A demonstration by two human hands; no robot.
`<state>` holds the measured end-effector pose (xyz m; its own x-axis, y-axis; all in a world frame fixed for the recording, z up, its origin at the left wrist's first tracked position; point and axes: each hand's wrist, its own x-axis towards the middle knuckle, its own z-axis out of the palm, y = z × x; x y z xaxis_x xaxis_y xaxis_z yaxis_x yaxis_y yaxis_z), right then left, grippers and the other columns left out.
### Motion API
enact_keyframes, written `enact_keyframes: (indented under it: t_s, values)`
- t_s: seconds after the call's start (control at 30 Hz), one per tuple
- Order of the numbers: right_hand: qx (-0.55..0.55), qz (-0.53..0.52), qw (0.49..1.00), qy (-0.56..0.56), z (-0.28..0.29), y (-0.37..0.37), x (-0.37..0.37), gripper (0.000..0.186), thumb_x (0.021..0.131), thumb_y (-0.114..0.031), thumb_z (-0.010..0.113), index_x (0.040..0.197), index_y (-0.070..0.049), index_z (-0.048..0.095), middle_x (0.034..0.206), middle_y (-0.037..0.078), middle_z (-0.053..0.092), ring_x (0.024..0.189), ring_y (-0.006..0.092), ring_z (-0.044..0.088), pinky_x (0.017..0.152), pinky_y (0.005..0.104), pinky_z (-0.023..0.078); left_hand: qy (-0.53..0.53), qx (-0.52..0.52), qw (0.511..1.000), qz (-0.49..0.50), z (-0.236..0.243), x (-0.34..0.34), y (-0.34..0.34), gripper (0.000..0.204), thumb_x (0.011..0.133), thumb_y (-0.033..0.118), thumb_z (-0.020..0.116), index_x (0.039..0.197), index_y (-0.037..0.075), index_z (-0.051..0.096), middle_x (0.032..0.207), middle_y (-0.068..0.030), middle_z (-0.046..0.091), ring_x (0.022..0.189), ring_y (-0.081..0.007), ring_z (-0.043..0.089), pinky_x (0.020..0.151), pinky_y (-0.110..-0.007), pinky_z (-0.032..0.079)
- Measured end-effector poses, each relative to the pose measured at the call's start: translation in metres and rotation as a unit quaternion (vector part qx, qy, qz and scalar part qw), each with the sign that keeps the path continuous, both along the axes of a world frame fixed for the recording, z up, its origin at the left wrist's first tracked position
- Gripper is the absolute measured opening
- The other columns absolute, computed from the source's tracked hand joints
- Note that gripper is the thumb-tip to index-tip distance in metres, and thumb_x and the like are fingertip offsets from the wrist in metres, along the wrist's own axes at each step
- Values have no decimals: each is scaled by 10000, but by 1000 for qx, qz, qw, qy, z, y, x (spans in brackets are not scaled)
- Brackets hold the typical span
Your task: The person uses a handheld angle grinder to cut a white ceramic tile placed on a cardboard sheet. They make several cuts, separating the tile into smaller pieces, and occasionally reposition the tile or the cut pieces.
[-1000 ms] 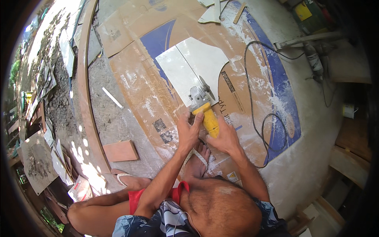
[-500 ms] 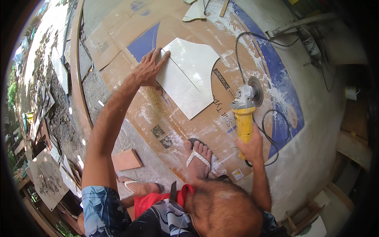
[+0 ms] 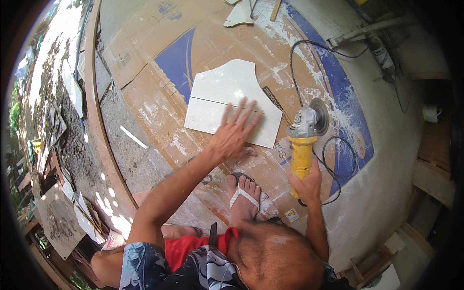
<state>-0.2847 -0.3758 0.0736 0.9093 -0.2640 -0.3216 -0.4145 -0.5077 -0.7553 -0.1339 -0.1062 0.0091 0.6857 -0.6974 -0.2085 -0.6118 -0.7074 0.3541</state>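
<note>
A white tile with an angular, partly curved outline lies flat on a cardboard sheet. A straight dark line runs across it from its left edge toward the middle. My left hand is over its lower part, fingers spread and slightly blurred; whether the palm presses on it I cannot tell. To the right, my right hand grips the yellow body of an angle grinder. The grinder's round disc stands on edge, away from the tile. Whether it spins I cannot tell.
White dust streaks the cardboard. The grinder's black cord loops beside it. My sandalled foot stands just below the tile. Tile offcuts lie at the far edge, a long wooden plank and debris at left, a bottle at far right.
The tile has turned counterclockwise, so its dark line now runs nearly crosswise. My left hand has moved from its upper left edge to its lower part. The grinder has shifted only slightly.
</note>
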Motion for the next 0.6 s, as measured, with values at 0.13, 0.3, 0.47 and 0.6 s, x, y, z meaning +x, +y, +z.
enact_keyframes:
  t_s: [0.13,0.3,0.47,0.6]
  values:
    - [12,-5,999,-39,2,2,11,605,778,-148,906,1249,30,572,1023,216,741,909,358,749,826,473,585,-40,-22,979,-200,-5,64,-38,1381,706,830,824,1771,178,235,1822,-113,257,1706,-350,157,1345,-716,89]
    - [-6,-15,998,-63,10,-6,22,587,786,-146,898,1244,29,577,1039,203,729,943,302,735,863,442,579,-97,-14,995,-36,-28,76,-27,1377,693,941,708,1757,170,296,1765,-137,348,1686,-367,211,1286,-776,105]
    - [29,-8,999,-33,12,5,42,574,786,-109,894,1245,27,576,1062,205,738,932,300,741,858,441,586,-124,15,983,136,-29,119,10,1424,714,1027,620,1765,131,273,1776,-172,330,1689,-397,199,1297,-770,97]
    - [20,43,995,-86,-9,22,55,575,784,-84,894,1248,12,569,1020,205,761,897,337,772,824,465,600,-150,-64,959,233,-30,109,53,1297,832,919,649,1754,87,276,1768,-250,303,1681,-416,205,1327,-690,147]
